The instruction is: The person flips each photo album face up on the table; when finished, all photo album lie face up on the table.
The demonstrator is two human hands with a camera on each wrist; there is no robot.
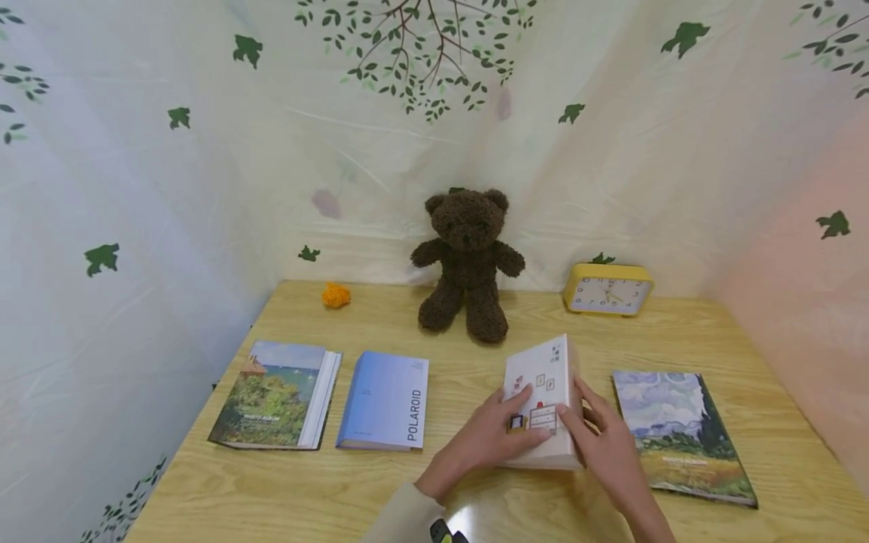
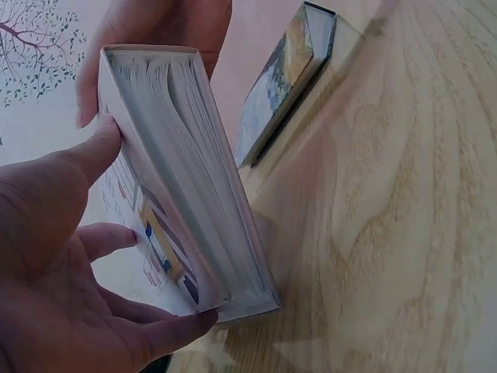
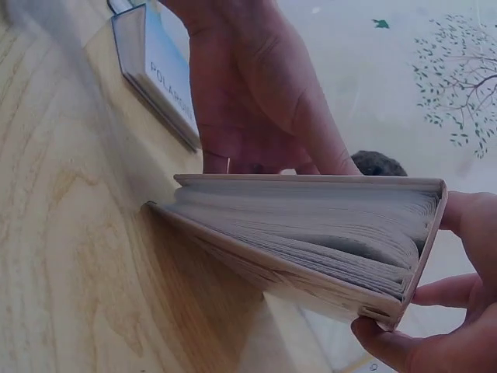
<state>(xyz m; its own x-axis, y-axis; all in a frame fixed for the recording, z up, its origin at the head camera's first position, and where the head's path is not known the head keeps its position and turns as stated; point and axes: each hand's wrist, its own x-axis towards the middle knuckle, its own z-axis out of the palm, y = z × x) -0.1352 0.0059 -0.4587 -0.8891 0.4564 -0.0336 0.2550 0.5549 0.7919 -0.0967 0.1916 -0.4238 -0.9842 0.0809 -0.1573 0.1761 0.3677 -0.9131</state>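
Note:
Both hands hold a thick white photo album (image 1: 536,369), tilted up over the front of the table, its cover printed with small furniture drawings. My left hand (image 1: 485,430) lies across the front cover from the left, thumb on the cover. In the left wrist view one of its fingertips curls at the open side of the album (image 2: 210,202). With thumb on the front and fingers behind, my right hand (image 1: 604,441) grips the spine side. Seen from the page ends in the right wrist view, the album (image 3: 311,233) has its covers spread slightly and pages fanned.
A landscape photo album (image 1: 682,430) lies to the right. Left of the hands are a blue POLAROID album (image 1: 383,400) and another painted-cover album (image 1: 271,392). A brown teddy bear (image 1: 468,256), yellow clock (image 1: 609,292) and small orange object (image 1: 336,295) stand along the back.

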